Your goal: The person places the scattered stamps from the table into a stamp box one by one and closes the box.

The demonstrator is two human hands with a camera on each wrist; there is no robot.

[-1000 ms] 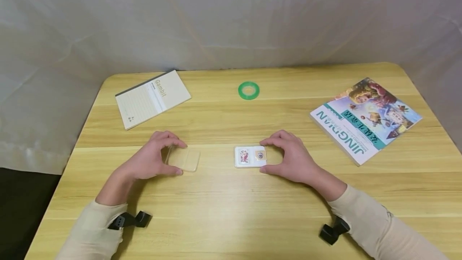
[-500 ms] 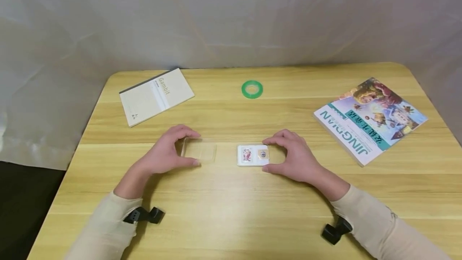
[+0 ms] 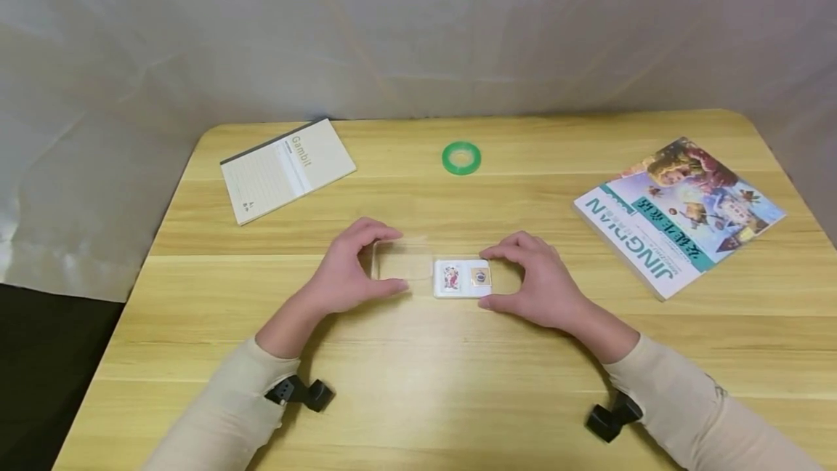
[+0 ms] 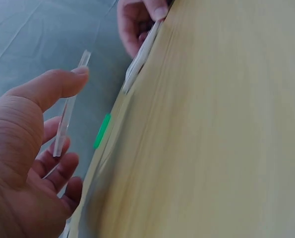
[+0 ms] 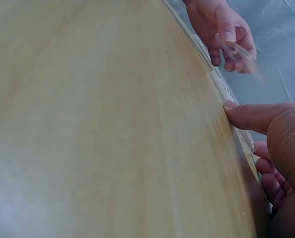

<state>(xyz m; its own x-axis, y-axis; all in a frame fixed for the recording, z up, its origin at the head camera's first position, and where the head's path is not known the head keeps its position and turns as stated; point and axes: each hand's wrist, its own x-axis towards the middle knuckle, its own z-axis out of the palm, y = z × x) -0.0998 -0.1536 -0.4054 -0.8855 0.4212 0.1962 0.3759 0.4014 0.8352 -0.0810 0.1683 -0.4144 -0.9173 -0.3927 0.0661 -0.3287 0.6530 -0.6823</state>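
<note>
clear cover (image 3: 403,260) shifted rightward, pinched by left fingers (image 3: 390,287), right fingers (image 3: 500,303) gripping white case (image 3: 465,280)

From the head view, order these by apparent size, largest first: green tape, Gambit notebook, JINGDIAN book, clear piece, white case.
JINGDIAN book
Gambit notebook
clear piece and white case, too alike to rank
green tape
</note>
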